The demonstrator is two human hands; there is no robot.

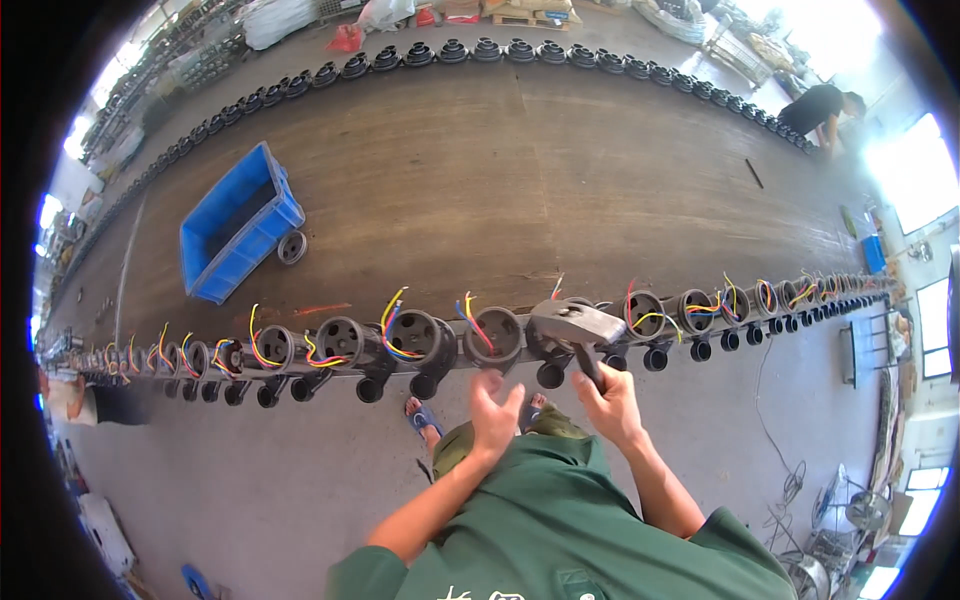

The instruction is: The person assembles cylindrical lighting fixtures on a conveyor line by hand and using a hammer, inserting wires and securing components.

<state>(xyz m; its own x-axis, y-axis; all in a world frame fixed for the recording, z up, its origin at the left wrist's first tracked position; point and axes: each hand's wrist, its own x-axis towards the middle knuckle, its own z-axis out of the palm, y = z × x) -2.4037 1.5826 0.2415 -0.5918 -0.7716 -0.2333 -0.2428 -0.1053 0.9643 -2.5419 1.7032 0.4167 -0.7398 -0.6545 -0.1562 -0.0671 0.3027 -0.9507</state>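
Observation:
My right hand (612, 405) is closed around the dark handle of a hammer (578, 322). Its broad grey metal head hangs over one of the round dark housings in the row along the table's near edge, hiding most of that part. Just left of it, a dark cup-shaped housing (493, 337) faces up with red, yellow and blue wires sticking out. My left hand (492, 412) is at the near side of this housing, thumb apart from the fingers, with nothing seen in it. Whether its fingertips touch the housing I cannot tell.
More wired housings (414, 337) run left and right along the edge, short tubes jutting toward me. On the wide brown table (430, 200) stand a blue crate (245, 235) and a loose round part (292, 247). Dark parts (487, 50) line the far edge. Another person (820, 110) bends at far right.

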